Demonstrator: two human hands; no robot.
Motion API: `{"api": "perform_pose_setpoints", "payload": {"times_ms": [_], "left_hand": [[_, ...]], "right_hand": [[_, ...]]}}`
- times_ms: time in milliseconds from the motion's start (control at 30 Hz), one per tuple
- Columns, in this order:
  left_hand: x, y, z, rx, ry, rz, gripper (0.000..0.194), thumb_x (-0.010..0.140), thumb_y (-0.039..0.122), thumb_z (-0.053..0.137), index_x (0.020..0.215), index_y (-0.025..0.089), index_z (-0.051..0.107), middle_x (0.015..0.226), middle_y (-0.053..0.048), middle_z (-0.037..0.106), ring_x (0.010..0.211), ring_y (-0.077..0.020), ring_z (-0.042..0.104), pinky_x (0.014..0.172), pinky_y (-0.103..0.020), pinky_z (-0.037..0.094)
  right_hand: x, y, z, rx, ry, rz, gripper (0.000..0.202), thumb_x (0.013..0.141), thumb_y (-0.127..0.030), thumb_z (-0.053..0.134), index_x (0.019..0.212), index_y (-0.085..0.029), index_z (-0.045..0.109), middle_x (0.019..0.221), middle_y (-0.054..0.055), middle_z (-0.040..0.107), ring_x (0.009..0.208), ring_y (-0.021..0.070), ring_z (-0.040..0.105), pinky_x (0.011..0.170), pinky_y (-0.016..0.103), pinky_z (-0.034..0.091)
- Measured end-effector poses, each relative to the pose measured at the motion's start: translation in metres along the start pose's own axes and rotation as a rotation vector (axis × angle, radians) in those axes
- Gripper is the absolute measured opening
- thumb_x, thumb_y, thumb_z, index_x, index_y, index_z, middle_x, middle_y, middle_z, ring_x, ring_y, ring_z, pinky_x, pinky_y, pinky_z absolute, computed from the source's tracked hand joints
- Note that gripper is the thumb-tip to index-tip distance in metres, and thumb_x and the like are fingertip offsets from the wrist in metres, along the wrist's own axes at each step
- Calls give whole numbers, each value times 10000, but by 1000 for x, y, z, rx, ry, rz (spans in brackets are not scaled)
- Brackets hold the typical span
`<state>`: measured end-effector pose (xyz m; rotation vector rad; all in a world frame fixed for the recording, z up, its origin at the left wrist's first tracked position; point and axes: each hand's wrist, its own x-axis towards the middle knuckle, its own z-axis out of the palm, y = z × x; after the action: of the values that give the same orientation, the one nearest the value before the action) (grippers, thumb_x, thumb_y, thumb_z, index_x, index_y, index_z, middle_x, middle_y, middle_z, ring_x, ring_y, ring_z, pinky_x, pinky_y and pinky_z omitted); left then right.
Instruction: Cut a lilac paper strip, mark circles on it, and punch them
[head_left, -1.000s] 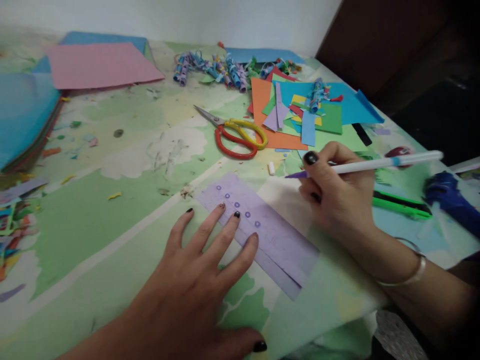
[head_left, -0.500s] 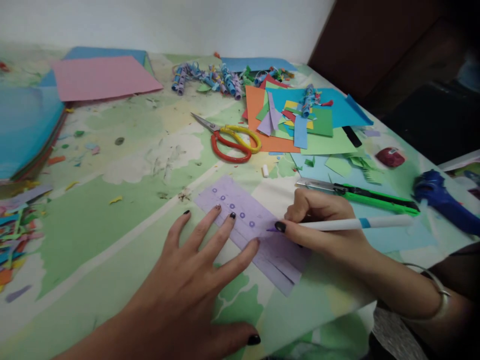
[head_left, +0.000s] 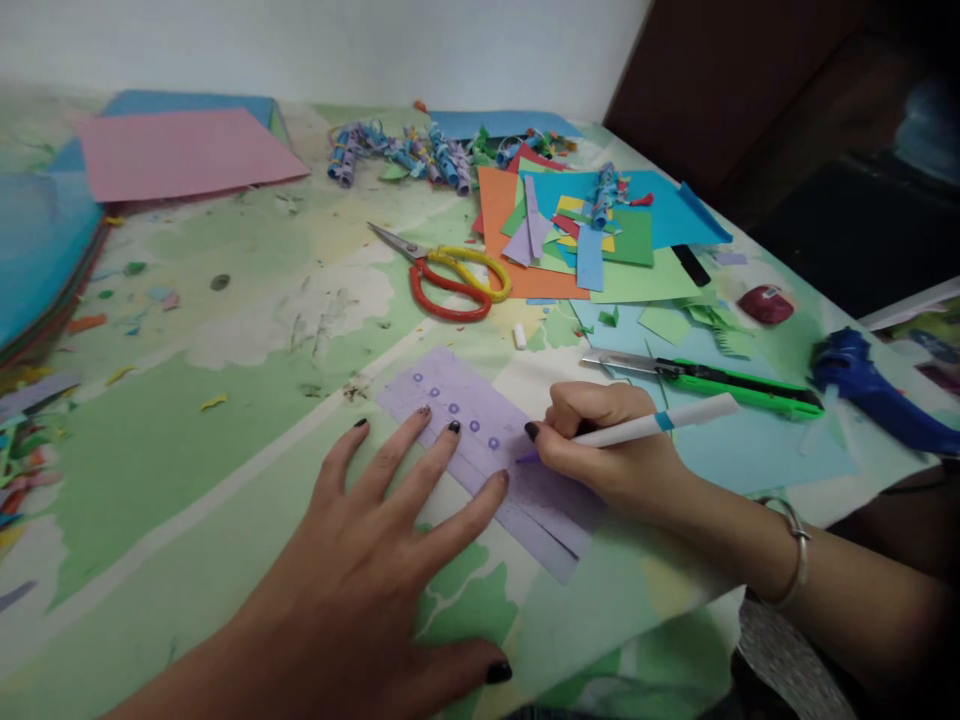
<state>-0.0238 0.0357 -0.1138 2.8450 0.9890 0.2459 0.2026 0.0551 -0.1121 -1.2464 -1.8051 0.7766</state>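
Observation:
A purple paper strip (head_left: pixel 457 385) lies slantwise on the table, with a row of several small purple circles drawn along it. My left hand (head_left: pixel 382 530) is spread flat, its fingertips on the strip's near edge. Pinched in my right hand (head_left: pixel 615 440) is a white felt-tip pen (head_left: pixel 701 410) with a blue band. Its purple tip is at the paper, just right of the last circle; whether it touches I cannot tell. Beyond my right hand lies a green utility knife (head_left: pixel 750 388) with its blade toward the left.
Scissors (head_left: pixel 457 310) with red and yellow handles lie past the strip. Coloured paper sheets (head_left: pixel 499 240) and curled paper rolls (head_left: pixel 450 160) are at the back. A blue glue gun (head_left: pixel 877 395) stands at the right edge. A pink sheet (head_left: pixel 187 150) and paper scraps (head_left: pixel 37 395) are at the left.
The pen in my right hand now leans more upright, its back end raised and turned. The whole view has shifted slightly, so things appear further left. My left hand stays on the strip.

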Motion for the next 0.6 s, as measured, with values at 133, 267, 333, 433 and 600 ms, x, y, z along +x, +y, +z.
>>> {"api": "perform_pose_setpoints", "payload": {"times_ms": [133, 267, 333, 433, 600], "left_hand": [[1, 2, 0, -7, 8, -31, 904, 557, 606, 710, 1369, 344, 414, 1435, -134, 382, 1336, -435, 253, 1023, -666, 164], [1, 3, -1, -9, 5, -35, 908, 541, 589, 725, 1363, 349, 422, 1433, -130, 388, 1341, -427, 248, 1026, -661, 168], [1, 3, -1, -7, 10, -34, 913, 538, 587, 727, 1364, 348, 421, 1433, -133, 387, 1344, -425, 242, 1028, -660, 165], [1, 3, -1, -9, 10, -31, 911, 541, 597, 722, 1363, 343, 424, 1432, -138, 387, 1344, -425, 244, 1026, -662, 169], [1, 3, -1, -11, 7, -28, 901, 548, 595, 717, 1363, 345, 426, 1430, -139, 389, 1340, -430, 250, 1020, -666, 174]], "right_hand": [[0, -1, 0, -7, -8, -6, 362, 718, -56, 544, 541, -183, 255, 497, -79, 279, 480, 43, 253, 438, 203, 222], [0, -1, -1, 2, -18, -20, 370, 716, -52, 548, 544, -181, 247, 498, -82, 266, 478, 39, 235, 430, 199, 210], [0, -1, -1, 0, -12, -26, 370, 713, -45, 546, 542, -180, 248, 499, -82, 268, 479, 39, 238, 432, 198, 212], [0, -1, -1, -9, -14, -29, 369, 712, -42, 546, 540, -180, 250, 499, -81, 276, 478, 38, 251, 435, 198, 219], [0, -1, -1, -9, -14, -36, 364, 716, -48, 553, 541, -178, 261, 500, -82, 282, 476, 36, 256, 431, 195, 219]]}}
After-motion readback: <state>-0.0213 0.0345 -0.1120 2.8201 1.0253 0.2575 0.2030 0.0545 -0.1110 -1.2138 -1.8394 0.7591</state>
